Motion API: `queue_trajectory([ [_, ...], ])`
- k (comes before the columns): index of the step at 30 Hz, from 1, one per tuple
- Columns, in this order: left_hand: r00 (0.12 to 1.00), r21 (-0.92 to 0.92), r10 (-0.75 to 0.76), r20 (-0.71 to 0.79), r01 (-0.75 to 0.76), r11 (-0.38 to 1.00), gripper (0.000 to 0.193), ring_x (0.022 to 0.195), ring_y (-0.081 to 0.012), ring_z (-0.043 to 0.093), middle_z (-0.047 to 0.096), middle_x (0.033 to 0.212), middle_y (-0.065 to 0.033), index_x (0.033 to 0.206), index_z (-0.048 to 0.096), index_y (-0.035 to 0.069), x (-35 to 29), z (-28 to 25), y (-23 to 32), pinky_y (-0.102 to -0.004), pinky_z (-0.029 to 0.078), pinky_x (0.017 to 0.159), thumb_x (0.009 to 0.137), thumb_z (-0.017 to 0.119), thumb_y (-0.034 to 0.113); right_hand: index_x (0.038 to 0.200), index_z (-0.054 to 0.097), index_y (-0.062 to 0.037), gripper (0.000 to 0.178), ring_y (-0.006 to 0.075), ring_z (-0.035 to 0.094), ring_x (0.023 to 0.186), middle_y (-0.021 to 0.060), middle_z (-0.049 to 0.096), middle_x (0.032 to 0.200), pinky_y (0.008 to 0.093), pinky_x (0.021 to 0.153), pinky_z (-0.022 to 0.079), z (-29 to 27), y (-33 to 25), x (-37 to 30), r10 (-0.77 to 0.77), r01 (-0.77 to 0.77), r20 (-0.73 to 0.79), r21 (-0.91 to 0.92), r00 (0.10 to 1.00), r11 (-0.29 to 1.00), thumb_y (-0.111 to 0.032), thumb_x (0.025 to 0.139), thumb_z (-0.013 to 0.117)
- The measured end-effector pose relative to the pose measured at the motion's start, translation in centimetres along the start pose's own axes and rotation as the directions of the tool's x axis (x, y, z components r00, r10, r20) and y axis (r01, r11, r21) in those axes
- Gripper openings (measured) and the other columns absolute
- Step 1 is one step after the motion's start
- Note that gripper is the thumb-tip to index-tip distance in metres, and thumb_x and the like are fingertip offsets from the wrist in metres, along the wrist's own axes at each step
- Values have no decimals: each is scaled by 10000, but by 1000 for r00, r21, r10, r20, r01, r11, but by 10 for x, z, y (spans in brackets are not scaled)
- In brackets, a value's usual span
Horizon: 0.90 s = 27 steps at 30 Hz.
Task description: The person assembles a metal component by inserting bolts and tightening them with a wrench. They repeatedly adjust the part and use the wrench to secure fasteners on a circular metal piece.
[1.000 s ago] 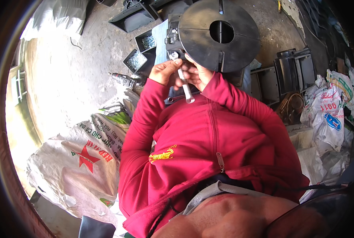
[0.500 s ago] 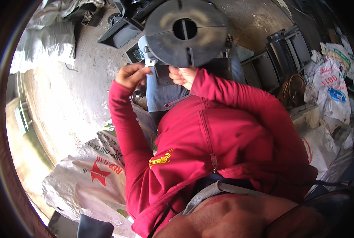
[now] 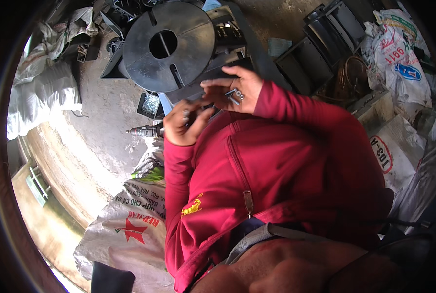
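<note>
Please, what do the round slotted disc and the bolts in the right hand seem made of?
Slotted disc: dark, slightly glossy, perhaps metal or hard plastic; its soft sheen leaves this open. Bolts on the right hand: probably bare or plated metal, given their silvery glints.

one wide fisheye view looks steeply down from the person's head, close over the red zip-front fabric jacket (image 3: 286,156), which spreads toward five o'clock. it faces past the bare left hand (image 3: 183,124) and bare right hand (image 3: 240,93) to the flat dark slotted disc (image 3: 192,39) at eleven o'clock, with the grey concrete floor (image 3: 100,115) farther below.
</note>
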<state>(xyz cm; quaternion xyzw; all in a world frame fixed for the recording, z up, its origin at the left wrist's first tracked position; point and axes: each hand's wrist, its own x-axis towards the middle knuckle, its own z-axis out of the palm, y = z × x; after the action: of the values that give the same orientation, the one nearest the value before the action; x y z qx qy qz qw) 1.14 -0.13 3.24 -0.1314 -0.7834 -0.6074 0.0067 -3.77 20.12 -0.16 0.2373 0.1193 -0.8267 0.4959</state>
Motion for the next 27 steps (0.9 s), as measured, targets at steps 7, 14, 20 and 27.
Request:
queue_trajectory([
  [7, 954, 375, 176, 241, -259, 890, 342, 716, -216, 642, 624, 889, -44, 998, 678, 124, 34, 45, 9, -319, 524, 610, 673, 758, 55, 1286, 473, 37, 592, 282, 522, 1174, 143, 533, 1295, 399, 1000, 397, -9, -9, -24, -148, 116, 216, 153, 965, 981, -438, 943, 379],
  [14, 908, 491, 141, 394, -337, 803, 412, 771, -218, 665, 612, 959, -44, 1007, 687, 168, 32, 54, 13, -302, 550, 614, 615, 774, 74, 1336, 427, 23, 600, 239, 410, 1296, 126, 484, 1356, 406, 1084, 299, -18, -4, -20, -112, 67, 237, 191, 965, 979, -431, 945, 392],
  [20, 922, 282, 168, 348, -274, 920, 297, 740, -248, 677, 664, 836, -102, 937, 627, 61, 38, 51, 5, -321, 536, 615, 667, 746, 27, 1330, 436, 21, 567, 234, 435, 1274, 142, 484, 1350, 386, 1072, 318, -12, -2, -26, -144, 117, 183, 152, 972, 981, -400, 952, 392],
  [27, 899, 366, 261, 351, -388, 846, 365, 712, -270, 666, 643, 895, -91, 1031, 670, 110, 41, 56, 0, -335, 528, 576, 675, 736, 57, 1340, 447, -22, 622, 241, 455, 1240, 114, 461, 1376, 401, 1059, 323, -20, -2, -24, -116, 93, 218, 113, 969, 989, -491, 936, 387],
])
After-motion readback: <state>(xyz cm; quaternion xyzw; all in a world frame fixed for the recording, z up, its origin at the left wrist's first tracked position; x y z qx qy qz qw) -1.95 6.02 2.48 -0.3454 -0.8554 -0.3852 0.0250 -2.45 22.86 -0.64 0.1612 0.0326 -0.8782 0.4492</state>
